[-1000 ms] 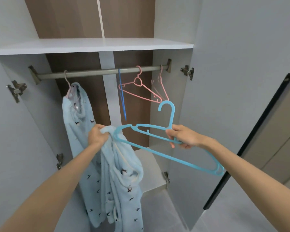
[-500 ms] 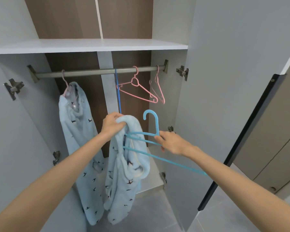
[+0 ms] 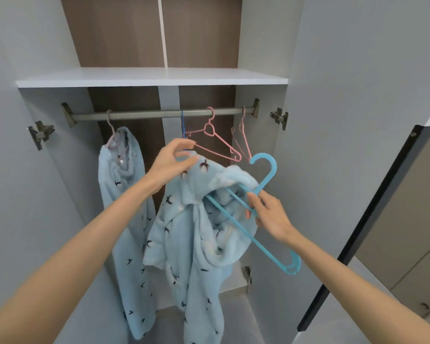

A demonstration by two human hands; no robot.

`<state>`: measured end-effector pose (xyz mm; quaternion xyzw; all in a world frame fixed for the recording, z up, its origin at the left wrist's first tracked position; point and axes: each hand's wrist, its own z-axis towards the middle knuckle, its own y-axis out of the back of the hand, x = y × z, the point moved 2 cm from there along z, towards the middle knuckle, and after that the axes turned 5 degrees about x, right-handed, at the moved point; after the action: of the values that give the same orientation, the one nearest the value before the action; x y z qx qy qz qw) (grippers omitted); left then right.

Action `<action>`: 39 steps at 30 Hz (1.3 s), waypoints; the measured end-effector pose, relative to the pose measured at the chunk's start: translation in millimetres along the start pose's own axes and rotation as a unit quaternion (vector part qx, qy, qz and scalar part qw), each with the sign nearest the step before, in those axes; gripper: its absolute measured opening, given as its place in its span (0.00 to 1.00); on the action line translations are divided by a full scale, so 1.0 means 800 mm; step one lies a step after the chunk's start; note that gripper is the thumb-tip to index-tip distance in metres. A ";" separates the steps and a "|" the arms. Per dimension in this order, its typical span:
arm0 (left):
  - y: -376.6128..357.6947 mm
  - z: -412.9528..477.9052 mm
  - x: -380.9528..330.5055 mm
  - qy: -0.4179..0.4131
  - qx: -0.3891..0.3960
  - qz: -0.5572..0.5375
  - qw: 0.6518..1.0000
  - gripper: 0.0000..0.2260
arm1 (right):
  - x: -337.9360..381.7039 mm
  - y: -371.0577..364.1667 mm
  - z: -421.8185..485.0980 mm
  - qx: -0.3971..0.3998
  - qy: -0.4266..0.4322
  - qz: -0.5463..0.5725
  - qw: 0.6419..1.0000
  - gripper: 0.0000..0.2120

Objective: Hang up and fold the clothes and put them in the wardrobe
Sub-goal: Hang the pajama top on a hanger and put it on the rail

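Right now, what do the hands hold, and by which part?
The right hand grips the blue hanger by its bars just below the hook. The left hand only touches the fleece garment at its top.

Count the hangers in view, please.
5. On the rail, left to right: a pink hanger under the hung pyjama, a thin dark blue hanger, an empty pink hanger, a far-right pink hanger. The right hand grips the light blue hanger. The far-right one may hide another.
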<state>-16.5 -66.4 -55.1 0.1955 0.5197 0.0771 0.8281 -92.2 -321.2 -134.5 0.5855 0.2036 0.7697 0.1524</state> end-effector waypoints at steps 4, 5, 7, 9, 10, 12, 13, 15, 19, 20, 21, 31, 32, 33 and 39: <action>0.012 0.007 0.040 0.021 -0.030 0.181 0.983 0.25 | -0.007 0.016 -0.004 -0.051 0.003 0.064 0.997 0.17; 0.011 0.006 0.046 0.028 -0.006 0.174 0.984 0.28 | -0.005 0.020 -0.004 -0.058 0.008 0.069 0.996 0.18; 0.005 0.008 0.049 0.022 0.022 0.119 0.992 0.29 | 0.002 0.028 -0.004 -0.064 0.026 0.070 0.995 0.18; 0.003 0.017 0.049 0.023 -0.016 0.123 0.992 0.19 | 0.009 0.036 -0.003 -0.074 0.039 0.067 0.994 0.19; 0.003 0.023 0.047 0.022 -0.048 0.157 0.986 0.10 | 0.011 0.040 -0.003 -0.080 0.039 0.070 0.994 0.20; 0.003 0.032 0.036 -0.002 -0.109 0.209 0.972 0.12 | 0.012 0.045 -0.003 -0.089 0.023 0.093 0.991 0.20; 0.002 0.034 0.031 -0.014 -0.130 0.213 0.968 0.15 | 0.012 0.046 -0.002 -0.087 0.009 0.112 0.990 0.18; 0.000 0.036 0.018 -0.029 -0.170 0.198 0.965 0.15 | 0.011 0.046 0.000 -0.077 -0.024 0.137 0.987 0.17; -0.010 0.034 -0.005 -0.076 -0.212 0.200 0.954 0.13 | 0.000 0.037 0.006 -0.022 -0.122 0.094 0.988 0.16; -0.013 0.033 -0.012 -0.094 -0.208 0.201 0.953 0.12 | -0.003 0.033 0.006 -0.007 -0.145 0.081 0.986 0.15; -0.017 0.031 -0.018 -0.113 -0.195 0.194 0.955 0.12 | -0.006 0.030 0.006 0.000 -0.159 0.084 0.984 0.14; 0.005 0.015 0.022 0.048 0.140 0.309 0.940 0.13 | 0.047 0.038 0.036 -0.108 -0.003 0.236 0.966 0.16; 0.010 0.013 0.022 0.056 0.125 0.314 0.939 0.11 | 0.055 0.039 0.039 -0.100 0.017 0.226 0.969 0.16; 0.013 0.011 0.018 0.042 0.078 0.300 0.950 0.10 | 0.062 0.040 0.042 -0.090 0.032 0.216 0.972 0.16; 0.033 0.023 -0.027 -0.076 -0.172 0.188 0.964 0.22 | 0.072 0.045 0.044 -0.066 0.061 0.171 0.981 0.17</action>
<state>-8.1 -53.8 -19.0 0.1497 0.3881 0.3044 0.8569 -73.5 -320.4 -60.2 0.5525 0.0580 0.8303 0.0445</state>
